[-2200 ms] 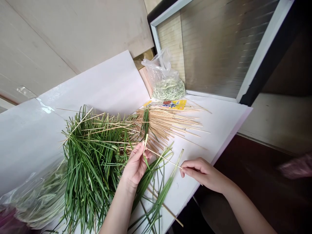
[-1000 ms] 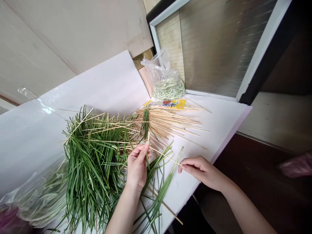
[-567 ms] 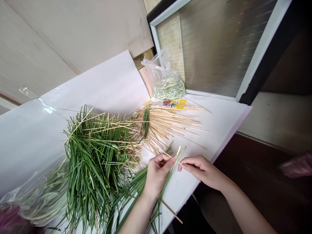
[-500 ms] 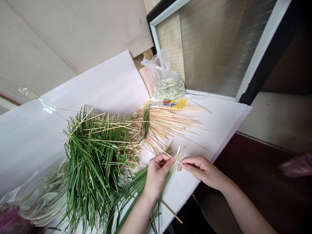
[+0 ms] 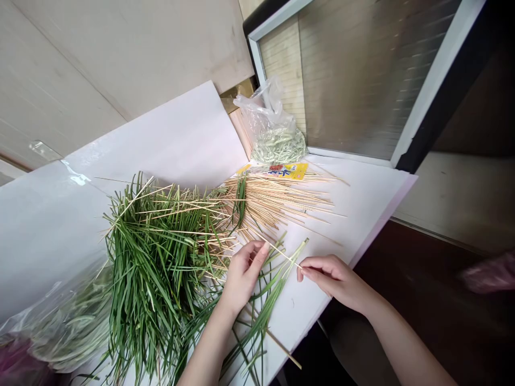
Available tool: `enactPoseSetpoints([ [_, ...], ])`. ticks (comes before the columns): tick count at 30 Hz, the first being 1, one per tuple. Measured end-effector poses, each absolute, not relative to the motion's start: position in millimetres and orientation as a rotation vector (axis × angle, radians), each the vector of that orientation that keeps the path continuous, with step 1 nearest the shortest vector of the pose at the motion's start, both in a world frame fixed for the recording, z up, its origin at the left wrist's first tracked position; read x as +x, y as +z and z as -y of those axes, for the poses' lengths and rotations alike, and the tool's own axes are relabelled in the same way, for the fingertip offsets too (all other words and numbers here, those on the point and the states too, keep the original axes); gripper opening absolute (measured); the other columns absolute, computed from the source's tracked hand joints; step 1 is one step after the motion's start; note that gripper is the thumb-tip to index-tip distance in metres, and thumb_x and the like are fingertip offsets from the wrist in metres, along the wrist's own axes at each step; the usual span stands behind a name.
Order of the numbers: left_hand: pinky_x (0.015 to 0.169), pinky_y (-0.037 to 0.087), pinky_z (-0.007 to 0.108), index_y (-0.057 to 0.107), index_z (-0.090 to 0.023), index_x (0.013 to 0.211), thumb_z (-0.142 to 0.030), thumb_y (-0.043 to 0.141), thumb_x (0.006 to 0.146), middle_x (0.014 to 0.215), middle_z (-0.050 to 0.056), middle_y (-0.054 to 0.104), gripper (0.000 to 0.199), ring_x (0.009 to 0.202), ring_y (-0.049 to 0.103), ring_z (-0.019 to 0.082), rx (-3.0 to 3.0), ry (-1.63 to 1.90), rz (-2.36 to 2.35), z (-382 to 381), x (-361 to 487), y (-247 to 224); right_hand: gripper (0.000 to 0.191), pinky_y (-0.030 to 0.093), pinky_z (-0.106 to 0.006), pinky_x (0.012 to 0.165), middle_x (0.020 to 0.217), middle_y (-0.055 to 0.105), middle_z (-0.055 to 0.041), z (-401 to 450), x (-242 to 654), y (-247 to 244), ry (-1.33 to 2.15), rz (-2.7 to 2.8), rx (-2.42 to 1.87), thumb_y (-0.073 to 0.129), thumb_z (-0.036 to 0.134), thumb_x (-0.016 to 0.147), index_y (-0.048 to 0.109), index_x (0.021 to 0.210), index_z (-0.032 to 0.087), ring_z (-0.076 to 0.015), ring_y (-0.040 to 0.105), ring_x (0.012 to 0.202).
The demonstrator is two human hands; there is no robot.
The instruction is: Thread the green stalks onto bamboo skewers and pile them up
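Observation:
My right hand point(image 5: 332, 276) pinches the near end of a thin bamboo skewer point(image 5: 279, 250) between thumb and fingers. Pale stem ends of a few garlic chives point(image 5: 277, 292) are threaded on it, close to those fingertips. Their green leaves trail down toward the table's front edge. Farther up the skewer, the thumb and forefinger of my left hand point(image 5: 243, 276) are closed at its shaft. Beside my left arm lies a big heap of skewered chives point(image 5: 156, 268), and more loose chives lie partly hidden under that arm.
Many bare skewers point(image 5: 273, 201) fan out behind my hands, near a yellow packet point(image 5: 295, 171). A clear bag of pale green strips point(image 5: 277, 142) stands at the back corner. Another plastic bag point(image 5: 74, 324) lies at the left. The white table's point(image 5: 354, 214) edge drops off at right.
My left hand has let go of the chives' stem ends and slid left along the skewer. The chives now hang from the skewer, leaves spread. My right hand has barely moved.

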State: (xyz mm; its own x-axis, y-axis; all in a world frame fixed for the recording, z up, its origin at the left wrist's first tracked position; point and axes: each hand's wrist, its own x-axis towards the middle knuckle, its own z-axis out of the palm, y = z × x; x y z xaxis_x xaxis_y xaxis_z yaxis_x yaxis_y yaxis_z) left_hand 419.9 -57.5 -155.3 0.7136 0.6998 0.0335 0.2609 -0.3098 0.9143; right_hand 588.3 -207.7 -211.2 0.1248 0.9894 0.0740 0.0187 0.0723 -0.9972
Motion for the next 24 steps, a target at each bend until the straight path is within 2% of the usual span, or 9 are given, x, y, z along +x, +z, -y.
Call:
enactPoseSetpoints([
  [2, 0.069, 0.04, 0.026, 0.071, -0.02, 0.092, -0.04, 0.059, 0.094, 0.086, 0.005, 0.068, 0.023, 0.073, 0.056, 0.018, 2.079, 0.499, -0.725, 57, 417, -159, 0.044, 0.016, -0.026, 0.045, 0.051, 0.027, 0.0083, 208, 588, -211, 1.051, 1.154, -1.219, 0.051, 0.051, 0.102, 0.066, 0.084, 0.015, -0.0109, 0.024, 0.045],
  [5, 0.071, 0.038, 0.027, 0.072, -0.024, 0.094, -0.029, 0.07, 0.086, 0.091, 0.005, 0.068, 0.01, 0.079, 0.058, 0.021, 2.347, 0.459, -0.745, 55, 411, -165, 0.044, 0.017, -0.026, 0.045, 0.05, 0.027, 0.0088, 209, 588, -211, 1.064, 1.132, -1.213, 0.05, 0.051, 0.102, 0.066, 0.085, 0.015, -0.0109, 0.024, 0.045],
  [11, 0.065, 0.037, 0.027, 0.069, -0.026, 0.094, -0.013, 0.074, 0.076, 0.087, 0.003, 0.063, 0.023, 0.067, 0.054, 0.019, 2.381, 0.491, -0.753, 46, 401, -168, 0.043, 0.017, -0.026, 0.045, 0.051, 0.027, 0.0087, 208, 588, -210, 1.048, 1.125, -1.224, 0.05, 0.051, 0.102, 0.066, 0.085, 0.014, -0.0111, 0.025, 0.045],
  [13, 0.064, 0.038, 0.027, 0.067, -0.025, 0.094, -0.012, 0.074, 0.075, 0.086, 0.002, 0.062, 0.024, 0.066, 0.054, 0.018, 2.404, 0.462, -0.778, 44, 399, -163, 0.043, 0.017, -0.026, 0.045, 0.051, 0.027, 0.0087, 207, 588, -210, 1.046, 1.13, -1.221, 0.05, 0.05, 0.102, 0.066, 0.084, 0.014, -0.0111, 0.025, 0.045],
  [19, 0.064, 0.037, 0.027, 0.063, -0.022, 0.08, -0.012, 0.065, 0.081, 0.088, 0.002, 0.062, 0.01, 0.074, 0.058, 0.018, 2.707, 0.068, -0.933, 53, 397, -147, 0.041, 0.017, -0.026, 0.045, 0.052, 0.025, 0.0087, 208, 588, -212, 1.051, 1.12, -1.221, 0.051, 0.049, 0.102, 0.066, 0.084, 0.015, -0.0113, 0.025, 0.046],
  [22, 0.064, 0.037, 0.027, 0.064, -0.022, 0.079, -0.014, 0.064, 0.081, 0.087, 0.001, 0.065, 0.008, 0.075, 0.058, 0.017, 2.7, 0.097, -0.951, 53, 396, -144, 0.041, 0.018, -0.026, 0.046, 0.052, 0.026, 0.0086, 209, 587, -212, 1.049, 1.12, -1.222, 0.051, 0.048, 0.102, 0.066, 0.084, 0.015, -0.0115, 0.025, 0.046],
  [24, 0.064, 0.038, 0.026, 0.064, -0.021, 0.081, -0.019, 0.065, 0.083, 0.085, 0.001, 0.066, 0.003, 0.071, 0.057, 0.015, 2.494, 0.192, -0.909, 50, 395, -143, 0.04, 0.018, -0.026, 0.046, 0.051, 0.026, 0.0086, 208, 587, -211, 1.046, 1.125, -1.218, 0.051, 0.047, 0.102, 0.067, 0.084, 0.015, -0.0114, 0.026, 0.046],
])
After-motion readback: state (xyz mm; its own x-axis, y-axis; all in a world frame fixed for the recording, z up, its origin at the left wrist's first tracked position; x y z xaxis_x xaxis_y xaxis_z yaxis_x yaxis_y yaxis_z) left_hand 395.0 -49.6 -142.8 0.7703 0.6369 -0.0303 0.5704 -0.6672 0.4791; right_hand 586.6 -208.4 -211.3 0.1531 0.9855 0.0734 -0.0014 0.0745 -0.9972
